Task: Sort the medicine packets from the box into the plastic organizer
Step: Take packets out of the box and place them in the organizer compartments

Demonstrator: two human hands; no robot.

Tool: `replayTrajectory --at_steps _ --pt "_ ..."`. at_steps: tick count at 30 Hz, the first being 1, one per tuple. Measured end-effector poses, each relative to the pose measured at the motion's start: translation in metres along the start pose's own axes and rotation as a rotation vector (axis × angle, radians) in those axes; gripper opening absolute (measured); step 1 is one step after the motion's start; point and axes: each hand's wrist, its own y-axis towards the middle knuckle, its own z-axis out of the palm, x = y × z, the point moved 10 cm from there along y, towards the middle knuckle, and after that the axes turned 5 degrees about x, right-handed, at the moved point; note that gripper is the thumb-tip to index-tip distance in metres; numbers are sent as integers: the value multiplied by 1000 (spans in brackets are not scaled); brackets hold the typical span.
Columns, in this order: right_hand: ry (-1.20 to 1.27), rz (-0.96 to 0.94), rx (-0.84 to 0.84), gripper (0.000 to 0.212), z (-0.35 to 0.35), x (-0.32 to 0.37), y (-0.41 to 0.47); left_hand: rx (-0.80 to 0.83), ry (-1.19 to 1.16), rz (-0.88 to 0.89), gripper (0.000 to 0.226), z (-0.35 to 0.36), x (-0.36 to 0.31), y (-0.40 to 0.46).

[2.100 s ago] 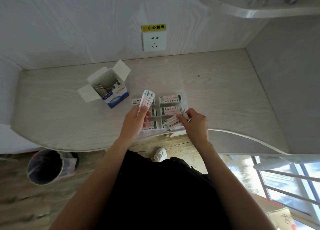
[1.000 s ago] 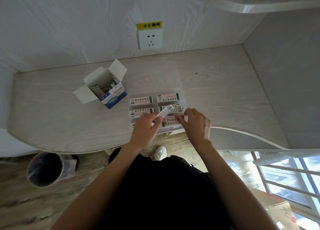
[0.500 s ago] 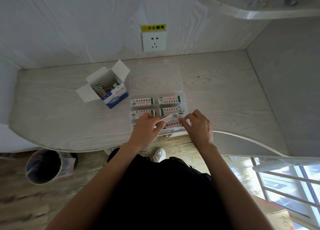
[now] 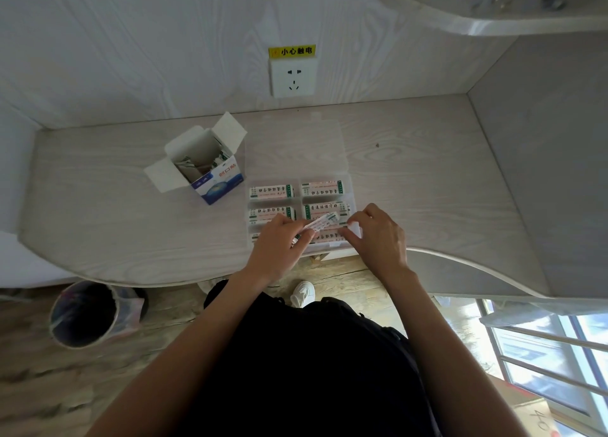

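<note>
Sorting well advanced: plastic organizer (image 4: 349, 186) on the counter (image 4: 427, 180) shows packets in four far compartments; left hand (image 4: 279, 244) fingers pinch one packet (image 4: 324, 222) over the near-right compartment, right hand (image 4: 378, 236) fingers curled at its rim; box (image 4: 205, 165) apparently not yet emptied.

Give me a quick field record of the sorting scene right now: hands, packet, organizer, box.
left hand: pinches a white medicine packet tilted over the organizer's near right cell
right hand: fingers curled at the near right corner of the clear plastic organizer; grip unclear
organizer: lid open, packets lie in the four far cells
box: open blue-and-white cardboard box left of the organizer, packets still inside
surface: pale wood-grain desk
</note>
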Motion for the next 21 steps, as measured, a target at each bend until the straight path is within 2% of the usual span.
replayTrajectory --at_steps 5,12,21 --pt "-9 -72 -42 25 -6 6 0 16 -4 -3 30 1 0 0" --pt "44 -126 37 28 4 17 2 25 -24 -27 30 2 2 2" --pt "-45 -177 65 29 6 27 0 30 -29 -36 32 3 5 1"
